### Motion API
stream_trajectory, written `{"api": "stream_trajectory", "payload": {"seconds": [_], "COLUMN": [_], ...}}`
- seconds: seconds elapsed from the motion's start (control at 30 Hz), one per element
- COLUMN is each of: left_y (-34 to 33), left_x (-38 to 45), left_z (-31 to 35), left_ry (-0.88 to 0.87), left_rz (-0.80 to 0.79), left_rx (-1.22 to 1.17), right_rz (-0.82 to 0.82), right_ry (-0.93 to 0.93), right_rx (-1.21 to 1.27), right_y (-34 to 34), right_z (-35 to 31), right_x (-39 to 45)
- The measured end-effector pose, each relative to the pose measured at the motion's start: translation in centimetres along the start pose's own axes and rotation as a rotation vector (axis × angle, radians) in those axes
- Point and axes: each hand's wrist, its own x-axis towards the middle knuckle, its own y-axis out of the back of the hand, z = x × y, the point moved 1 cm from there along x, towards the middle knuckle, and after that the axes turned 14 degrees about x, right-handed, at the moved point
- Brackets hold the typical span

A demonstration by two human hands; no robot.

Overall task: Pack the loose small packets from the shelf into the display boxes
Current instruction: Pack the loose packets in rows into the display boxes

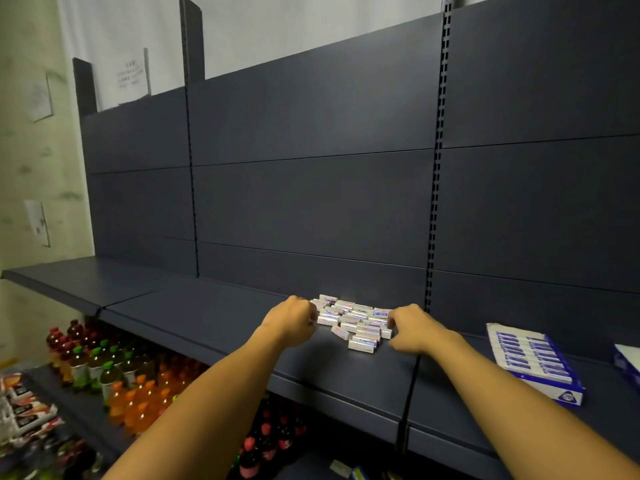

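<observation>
Small white packets with blue and red print [353, 322] lie in a loose heap on the dark grey metal shelf [214, 317], a little right of the frame's centre and close to the dark back panel [311, 199]. My left hand [292, 320] sits at the heap's left edge with its fingers curled in against the nearest packets, though I cannot tell whether they grip any. My right hand [412, 329] is at the heap's right edge, fingertips bent down and touching the packets there; a grip is not clear here either. At the right of the frame, on the same shelf and well apart from the heap, lies a blue and white cardboard display box [535, 363] with a row of packets in it. At lower left, under the shelf, stand bottles of orange, red and green-capped drinks [114, 375].
</observation>
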Motion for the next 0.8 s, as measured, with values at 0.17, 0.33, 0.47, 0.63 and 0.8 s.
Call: {"api": "stream_trajectory", "payload": {"seconds": [0.17,0.33,0.47,0.63,0.8], "left_y": [-1.1,-2.4,-3.7,-5.3,-6.8], "left_x": [0.2,0.6,2.1,5.6,10.0], "left_z": [-3.2,-5.3,-6.1,-6.5,-6.4], "left_ry": [-0.024,-0.067,-0.102,-0.153,-0.200], "left_rz": [-0.005,-0.025,-0.020,-0.022,-0.030], "left_rx": [-0.028,-0.039,-0.049,-0.048,-0.050], "right_rz": [0.025,0.046,0.060,0.093,0.093], "right_ry": [-0.038,-0.057,-0.073,-0.073,-0.086], "right_rx": [0.004,0.016,-0.006,-0.004,0.001], "right_y": [-1.7,-3.1,-3.3,-3.1,-3.2], "right_z": [-2.3,-4.3,-5.2,-4.9,-3.9], "right_x": [1.0,2.1,3.6,7.0,10.7]}}
